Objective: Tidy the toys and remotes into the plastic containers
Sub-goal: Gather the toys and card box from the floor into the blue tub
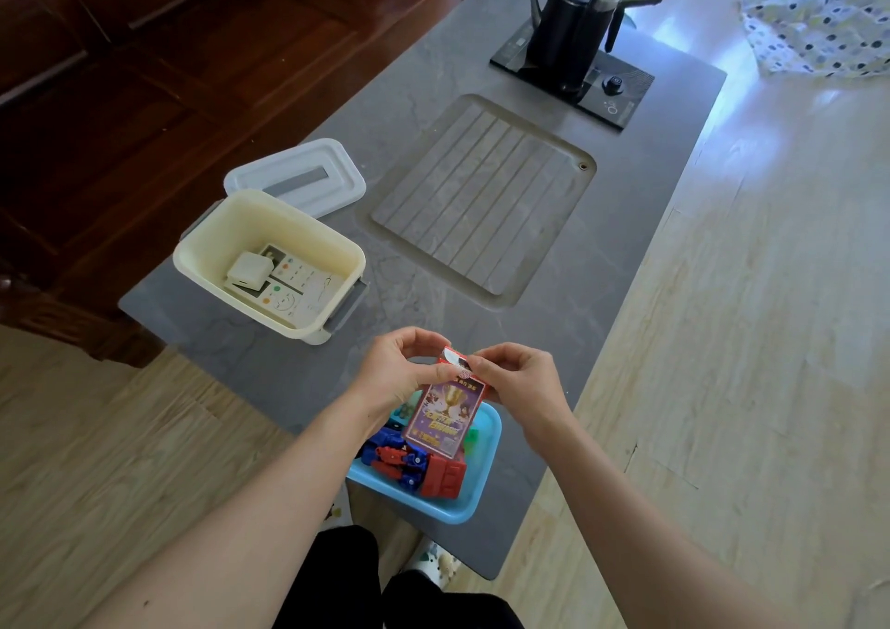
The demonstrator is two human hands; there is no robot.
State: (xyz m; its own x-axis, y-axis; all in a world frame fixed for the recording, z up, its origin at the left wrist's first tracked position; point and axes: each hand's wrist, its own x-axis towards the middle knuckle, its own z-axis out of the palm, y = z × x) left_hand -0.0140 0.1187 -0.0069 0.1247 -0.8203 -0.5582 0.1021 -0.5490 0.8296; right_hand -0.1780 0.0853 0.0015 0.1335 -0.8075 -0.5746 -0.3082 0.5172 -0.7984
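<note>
Left hand: fingers curled, pinching the upper left corner of a red card box, thumb on its face.
Right hand: fingertips pressed together on the box's top flap, wrist bent down, forearm entering from lower right.
Card box: held in the air over the blue tray; long axis runs from the far top end down toward the person, printed trophy face up toward the camera; its upper edge is partly covered by both hands.
Blue tray: at the near edge of the grey table, holding a red and blue robot toy lying on its side; other small toys behind the box are mostly hidden and hard to make out.
Cream container: open, well apart to the left, with white remotes and a small white box inside.
Lid: lying flat just behind the cream container.
Kettle: on its black base at the table's far end.
</note>
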